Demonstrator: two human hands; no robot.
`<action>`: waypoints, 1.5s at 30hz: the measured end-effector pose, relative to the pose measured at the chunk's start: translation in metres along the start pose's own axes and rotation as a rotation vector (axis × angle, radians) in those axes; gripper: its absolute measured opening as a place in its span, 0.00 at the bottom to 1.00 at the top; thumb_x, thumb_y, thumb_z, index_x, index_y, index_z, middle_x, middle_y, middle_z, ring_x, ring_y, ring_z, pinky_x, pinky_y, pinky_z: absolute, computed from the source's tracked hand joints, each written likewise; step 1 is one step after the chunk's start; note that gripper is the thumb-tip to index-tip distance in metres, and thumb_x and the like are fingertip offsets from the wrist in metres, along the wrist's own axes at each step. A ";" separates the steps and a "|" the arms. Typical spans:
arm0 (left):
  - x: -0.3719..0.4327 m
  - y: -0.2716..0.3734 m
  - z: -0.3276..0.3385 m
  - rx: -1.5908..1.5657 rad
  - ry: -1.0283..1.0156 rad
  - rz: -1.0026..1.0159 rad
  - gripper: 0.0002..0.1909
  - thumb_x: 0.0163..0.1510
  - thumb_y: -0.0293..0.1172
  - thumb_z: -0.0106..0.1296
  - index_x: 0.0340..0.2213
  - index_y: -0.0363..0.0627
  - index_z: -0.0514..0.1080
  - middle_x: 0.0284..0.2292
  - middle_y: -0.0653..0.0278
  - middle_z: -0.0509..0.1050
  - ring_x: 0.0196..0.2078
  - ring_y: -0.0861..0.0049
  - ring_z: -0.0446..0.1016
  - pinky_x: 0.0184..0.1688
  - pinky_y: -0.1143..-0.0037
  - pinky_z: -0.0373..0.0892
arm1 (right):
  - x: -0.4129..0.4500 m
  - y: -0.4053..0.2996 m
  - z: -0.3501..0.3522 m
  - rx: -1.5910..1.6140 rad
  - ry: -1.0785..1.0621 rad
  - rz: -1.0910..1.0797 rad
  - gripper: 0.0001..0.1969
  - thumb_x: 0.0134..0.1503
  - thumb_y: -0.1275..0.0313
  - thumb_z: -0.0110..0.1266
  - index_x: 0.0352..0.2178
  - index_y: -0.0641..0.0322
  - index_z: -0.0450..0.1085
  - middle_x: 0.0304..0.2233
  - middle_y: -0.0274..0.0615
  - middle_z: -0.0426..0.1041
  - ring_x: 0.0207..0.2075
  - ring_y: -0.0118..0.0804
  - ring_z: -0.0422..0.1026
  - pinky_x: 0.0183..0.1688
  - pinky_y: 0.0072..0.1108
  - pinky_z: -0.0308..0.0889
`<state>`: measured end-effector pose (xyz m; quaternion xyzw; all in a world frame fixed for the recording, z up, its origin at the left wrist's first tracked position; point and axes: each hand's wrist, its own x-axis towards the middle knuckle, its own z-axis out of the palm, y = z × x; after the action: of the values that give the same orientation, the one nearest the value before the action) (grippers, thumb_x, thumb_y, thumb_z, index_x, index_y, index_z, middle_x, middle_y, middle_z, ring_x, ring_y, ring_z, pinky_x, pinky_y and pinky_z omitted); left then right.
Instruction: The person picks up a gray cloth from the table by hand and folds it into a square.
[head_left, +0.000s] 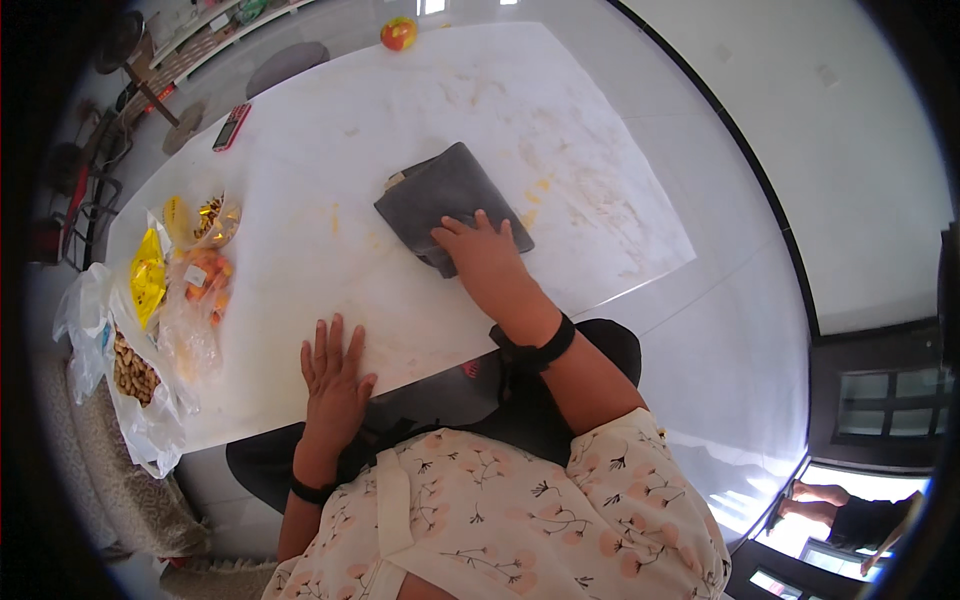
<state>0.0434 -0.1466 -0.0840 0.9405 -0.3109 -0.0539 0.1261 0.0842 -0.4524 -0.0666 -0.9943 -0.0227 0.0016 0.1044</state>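
Observation:
My right hand (487, 262) lies on the near right part of a folded dark grey cloth (450, 191), fingers spread over its top. The palm side and thumb contact are hidden. A small pale patch shows at the cloth's left edge. My left hand (334, 375) rests flat near the front edge of the white tabletop (292, 247), fingers apart and holding nothing. Brownish smears (600, 202) mark the surface right of the cloth. Yellow smudges (538, 191) lie beside it, and another yellow streak (335, 219) is to its left.
At the left are a plastic bag of peanuts (135, 371), a yellow packet (148, 277), a bag of orange-red items (210, 274) and gold-wrapped pieces (214, 217). A red keypad phone (232, 127) and an apple (398, 34) lie near the far edges. Another person's legs (817, 502) show lower right.

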 end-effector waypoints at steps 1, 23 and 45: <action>0.000 0.000 -0.001 -0.004 0.003 0.005 0.33 0.63 0.36 0.49 0.67 0.47 0.56 0.71 0.51 0.46 0.74 0.52 0.40 0.72 0.54 0.35 | -0.004 0.007 -0.002 -0.006 0.001 0.004 0.27 0.59 0.79 0.48 0.61 0.51 0.65 0.66 0.38 0.62 0.66 0.63 0.58 0.63 0.57 0.55; -0.004 -0.017 0.002 -0.316 0.083 -0.046 0.41 0.59 0.24 0.47 0.69 0.41 0.44 0.70 0.50 0.46 0.74 0.54 0.41 0.73 0.57 0.38 | -0.044 -0.063 0.020 0.044 -0.225 -0.483 0.31 0.51 0.73 0.63 0.58 0.48 0.68 0.66 0.39 0.61 0.63 0.69 0.60 0.61 0.54 0.59; 0.025 0.033 -0.013 0.008 -0.192 0.152 0.48 0.45 0.19 0.62 0.66 0.63 0.58 0.72 0.66 0.47 0.75 0.52 0.35 0.64 0.31 0.31 | -0.007 -0.012 -0.014 1.131 -0.035 -0.078 0.17 0.61 0.70 0.57 0.50 0.66 0.72 0.43 0.50 0.80 0.45 0.40 0.79 0.47 0.27 0.71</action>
<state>0.0470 -0.1850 -0.0627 0.9053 -0.3920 -0.1327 0.0959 0.0770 -0.4437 -0.0500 -0.7818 -0.0569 0.0261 0.6204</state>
